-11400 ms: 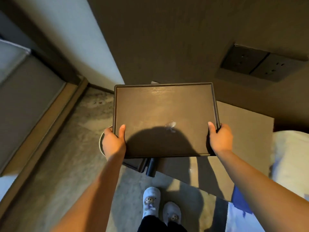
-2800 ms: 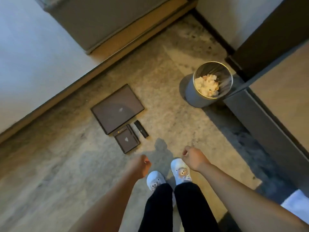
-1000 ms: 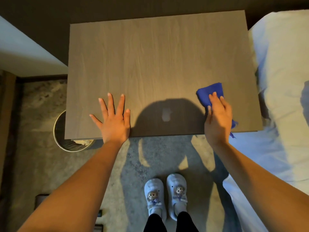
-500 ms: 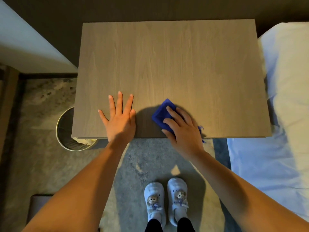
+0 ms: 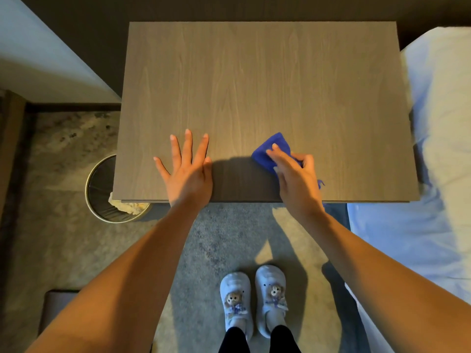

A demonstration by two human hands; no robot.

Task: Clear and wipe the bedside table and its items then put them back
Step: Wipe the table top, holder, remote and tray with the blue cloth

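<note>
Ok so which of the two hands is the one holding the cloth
The right hand, nearer the bed, presses the blue cloth on the bedside table. The left hand lies flat, fingers spread, holding nothing.

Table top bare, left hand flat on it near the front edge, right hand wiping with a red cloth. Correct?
One thing is off: the cloth is blue, not red, as the head view shows. The rest holds: the bedside table top is bare, the left hand lies flat on it near the front edge, and the right hand presses the cloth on the wood.
</note>
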